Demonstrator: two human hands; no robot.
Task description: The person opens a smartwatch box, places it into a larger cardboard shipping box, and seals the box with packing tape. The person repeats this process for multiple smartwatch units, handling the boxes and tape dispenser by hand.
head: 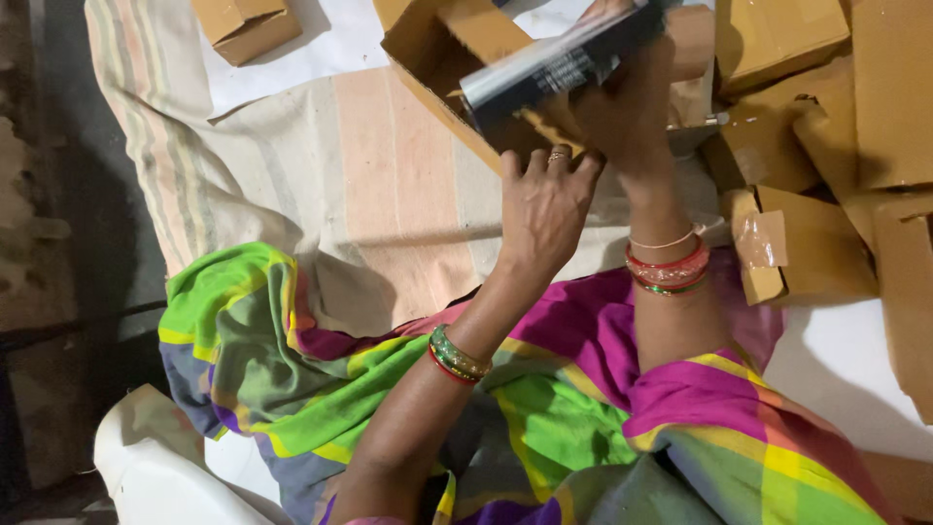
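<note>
Both hands are raised at an open cardboard box (442, 58) over a striped cloth (330, 165).

Flattened and folded cartons (826, 146) are piled to the right, and a small carton (245, 24) lies at the upper left. The right hand (632, 107) is closed around a dark rectangular packet (554, 63), held tilted at the box mouth. The left hand (544, 199) is pressed against the box's edge, fingers curled.

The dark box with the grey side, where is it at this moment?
The dark box is top centre in the head view, in the right hand, over the open cardboard carton the left hand touches.
</note>
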